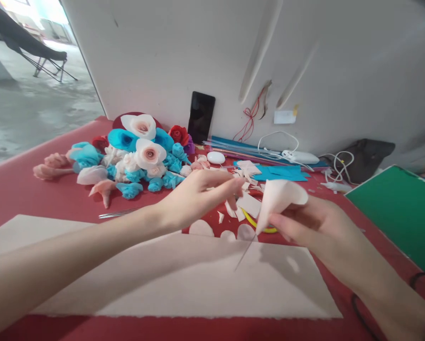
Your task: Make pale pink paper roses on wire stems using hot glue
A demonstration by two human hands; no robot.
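My right hand [313,225] pinches a pale pink paper flower [274,201] at its narrow base. The petal is rolled into a cone that flares at the top, and a thin wire stem [246,253] slants down from it. Just left of the flower hovers my left hand [212,192], palm turned inward, its fingers loosely bent and nothing visible in them. Below both hands lies a large pale sheet of paper [198,279]. Several round paper petals [201,228] rest along its far edge. Yellow-handled scissors [249,219] are partly hidden behind the flower.
Finished paper flowers [150,154] in blue, white, pink and red are heaped at left. A phone [201,116] leans on the wall. Paper scraps [248,206], blue paper strips [279,173], a white cable [299,156] and a green board [400,213] lie around the red table [13,189].
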